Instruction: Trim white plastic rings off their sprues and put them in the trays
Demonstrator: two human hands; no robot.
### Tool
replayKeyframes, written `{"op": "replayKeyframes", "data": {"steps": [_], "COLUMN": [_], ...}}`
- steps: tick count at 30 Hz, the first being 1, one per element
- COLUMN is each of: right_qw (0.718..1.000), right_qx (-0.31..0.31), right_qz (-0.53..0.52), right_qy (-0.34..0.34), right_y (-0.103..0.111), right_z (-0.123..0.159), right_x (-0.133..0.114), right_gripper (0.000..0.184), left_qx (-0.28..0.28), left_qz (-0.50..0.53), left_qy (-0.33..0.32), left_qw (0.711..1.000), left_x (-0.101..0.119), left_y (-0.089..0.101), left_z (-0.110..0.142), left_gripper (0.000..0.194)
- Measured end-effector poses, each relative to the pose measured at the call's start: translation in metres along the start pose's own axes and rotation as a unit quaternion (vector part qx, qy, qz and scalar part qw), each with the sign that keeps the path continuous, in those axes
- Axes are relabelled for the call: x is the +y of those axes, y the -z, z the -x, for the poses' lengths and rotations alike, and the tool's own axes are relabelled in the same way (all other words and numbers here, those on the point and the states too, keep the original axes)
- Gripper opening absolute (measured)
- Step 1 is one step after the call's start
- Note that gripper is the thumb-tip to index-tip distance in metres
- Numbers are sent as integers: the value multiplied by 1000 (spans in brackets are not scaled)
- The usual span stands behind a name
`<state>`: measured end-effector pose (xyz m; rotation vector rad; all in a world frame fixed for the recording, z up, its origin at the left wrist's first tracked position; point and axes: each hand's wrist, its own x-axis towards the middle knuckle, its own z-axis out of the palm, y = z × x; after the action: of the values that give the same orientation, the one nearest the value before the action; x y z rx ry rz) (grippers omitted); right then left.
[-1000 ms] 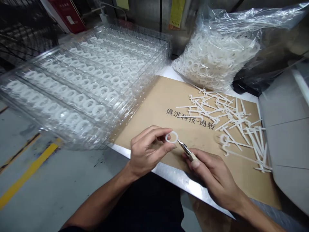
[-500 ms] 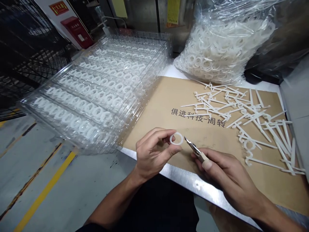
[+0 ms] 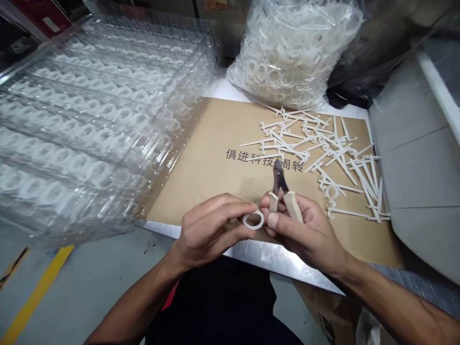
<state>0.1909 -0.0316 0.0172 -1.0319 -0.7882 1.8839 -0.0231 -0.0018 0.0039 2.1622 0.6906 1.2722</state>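
Here's the whole bench: a steel-topped table (image 3: 251,254) runs across the view, with a brown cardboard sheet (image 3: 187,177) laid over it. Off the sheet's left edge sits a big stack of clear plastic trays (image 3: 118,62), row after row of white rings showing through the lids. Past the far edge, toward the far right corner, a bulging clear bag of white plastic rings (image 3: 287,57) slumps against the sheet. Over on the right half of the cardboard, a loose tangle of white plastic runner scraps (image 3: 316,148) is spread out, reaching close to the right edge. Black printed characters (image 3: 262,158) cross the middle of the sheet, just left of that pile.

Now to the hands, both low over the near edge of the cardboard! The left hand (image 3: 212,232) has its fingers curled in, pinching a white plastic ring (image 3: 245,220) by its rim between thumb and forefinger. That ring sits between the two hands, just above the near edge. The right hand (image 3: 302,235) is wrapped around a pair of side cutters (image 3: 282,191), pale handles spread apart in the grip, dark steel jaws pointing up and away, nearly closed. Those tips are well clear of the ring, and the right hand's knuckles are just beside it.
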Motion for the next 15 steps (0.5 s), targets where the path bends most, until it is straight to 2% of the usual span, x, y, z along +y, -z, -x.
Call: {"op": "replayKeyframes", "data": {"steps": [4, 15], "right_qw": [997, 992], "right_qx": [-37, -58], "right_qz": [-60, -113], "right_qy": [-15, -11], "right_y": [0, -3], "right_z": [-2, -6], "right_x": [3, 5], "right_gripper": [19, 17], "left_qx": [-13, -4], "left_qz": [-3, 1], "left_qy": [-10, -25], "left_qw": [1000, 1000], "left_x": [1, 3], "left_y": [-3, -6], "left_z": [-3, -9], "left_gripper": [39, 34]}}
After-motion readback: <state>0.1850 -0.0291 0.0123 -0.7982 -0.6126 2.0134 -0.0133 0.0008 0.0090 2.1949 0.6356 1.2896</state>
